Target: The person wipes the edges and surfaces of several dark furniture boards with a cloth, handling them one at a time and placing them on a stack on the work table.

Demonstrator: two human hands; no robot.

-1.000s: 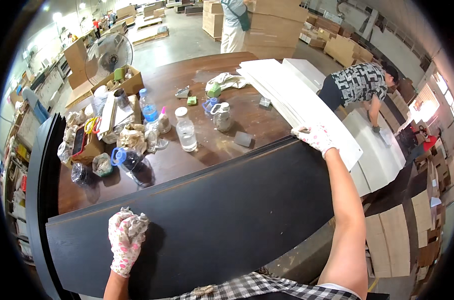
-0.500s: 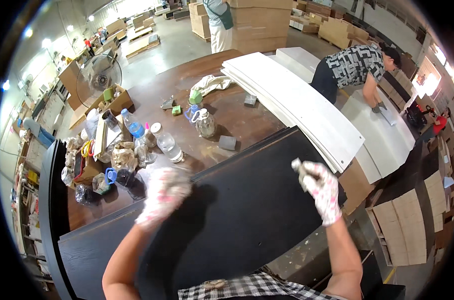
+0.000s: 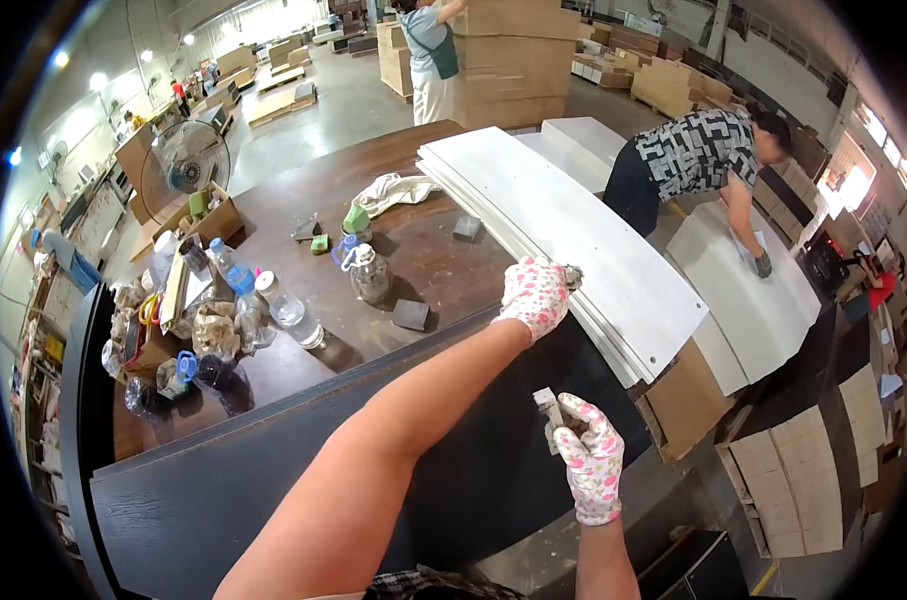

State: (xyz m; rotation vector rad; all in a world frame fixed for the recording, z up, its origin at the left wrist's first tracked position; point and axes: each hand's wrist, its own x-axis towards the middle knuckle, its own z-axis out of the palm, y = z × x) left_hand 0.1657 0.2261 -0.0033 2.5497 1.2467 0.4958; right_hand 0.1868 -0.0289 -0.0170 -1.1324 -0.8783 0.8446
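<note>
My left hand [image 3: 535, 298], in a white glove with pink flowers, reaches across to the edge of the stacked white panels [image 3: 593, 235]. Its fingers are closed around a small grey, crumpled-looking bit [image 3: 573, 277], too small to name. My right hand [image 3: 595, 460], gloved alike, is above the right part of the black panel [image 3: 453, 450]. Between its thumb and fingers it pinches a small greyish-white piece [image 3: 546, 408], whose kind I cannot tell. The black panel lies in front of me, on top of at least one more.
On the brown table [image 3: 303, 215] stand a glass jug [image 3: 368, 275], a clear bottle [image 3: 291, 315], a dark block [image 3: 410, 314] and a white cloth [image 3: 398, 193]. A cluttered box [image 3: 153, 345] is at left. A co-worker [image 3: 693, 150] bends over white boards [image 3: 743, 300] at right.
My left hand has swung right and away from me, from over the black panel to the white panels. My right hand has dropped nearer to me and slightly left, still pinching its piece.
</note>
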